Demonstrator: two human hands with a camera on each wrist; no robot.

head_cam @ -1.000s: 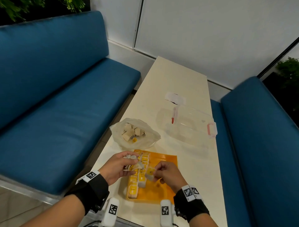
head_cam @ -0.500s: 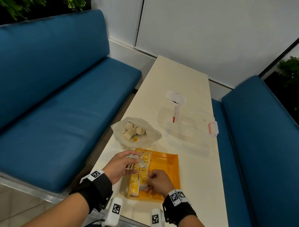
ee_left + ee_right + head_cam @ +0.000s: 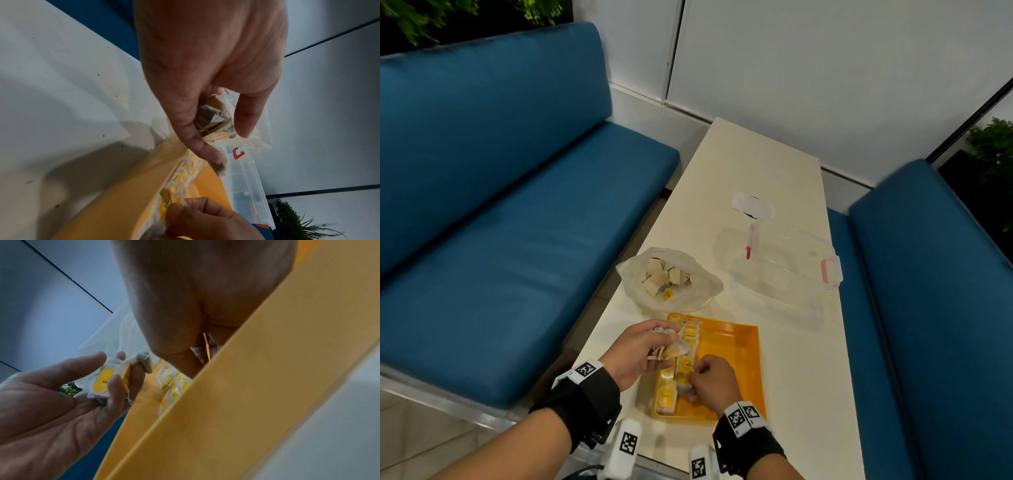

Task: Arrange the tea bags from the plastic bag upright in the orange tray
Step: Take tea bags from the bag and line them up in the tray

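Note:
An orange tray lies at the table's near end, with a row of tea bags with yellow tags standing along its left side. My left hand hovers over the tray's left edge and grips a small bunch of tea bags, also seen as the bunch in the right wrist view. My right hand is down inside the tray, its fingers pinching one tea bag at the near part of the row. Beyond the tray lies the clear plastic bag holding several more tea bags.
A clear plastic box with pink latches and its lid sit on the table's right side, with a white wrapper beyond it. Blue sofas flank the narrow cream table on both sides.
My right hand has moved down and toward me, bringing its tea bag into the near part of the row in the tray. The left hand has stayed in place with its bunch.

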